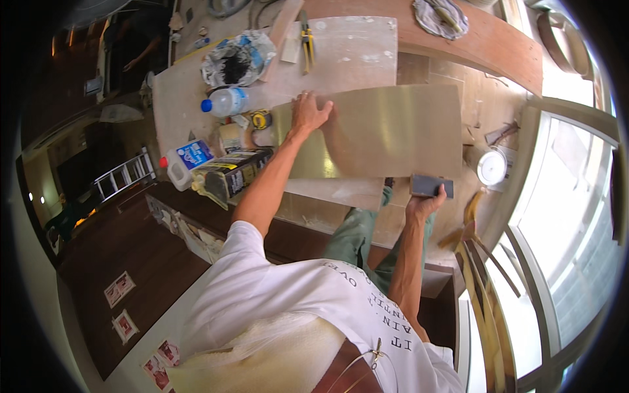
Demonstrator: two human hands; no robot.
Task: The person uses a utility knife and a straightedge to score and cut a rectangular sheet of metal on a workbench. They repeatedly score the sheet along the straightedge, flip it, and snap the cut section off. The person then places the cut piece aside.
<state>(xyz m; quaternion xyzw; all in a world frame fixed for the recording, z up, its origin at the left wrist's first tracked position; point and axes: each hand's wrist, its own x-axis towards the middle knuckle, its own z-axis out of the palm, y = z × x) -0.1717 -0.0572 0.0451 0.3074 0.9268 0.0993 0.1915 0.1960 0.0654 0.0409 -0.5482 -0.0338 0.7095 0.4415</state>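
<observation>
- Our left hand (309,116) lies palm down at the far left part of a brownish, shiny sheet (393,131), its thumb spread away from the fingers; we cannot tell whether the fingertips curl over the far edge.
- Our right hand (426,204) pinches a dark grey block (426,187), thumb on the face we see, the other fingers mostly hidden beneath.
- We hold that block at the sheet's near edge, toward its right corner; whether the two touch, we cannot tell.
- The sheet lies across the pale bench (354,59), its right part reaching past the bench's side over the floor.
- Left of our left hand we have a yellow and black tape measure (261,119) and a clear bottle (229,103) with a blue cap, lying on its side.
- Nearer us on that side are a white jug (180,171) with a red cap and a black package (241,175), beside our left forearm.
- Beyond the sheet we see yellow-handled pliers (306,42) and a crumpled wrapper (239,59) holding something black.
- Off to our right, a white bucket (490,167) stands near the sheet.
</observation>
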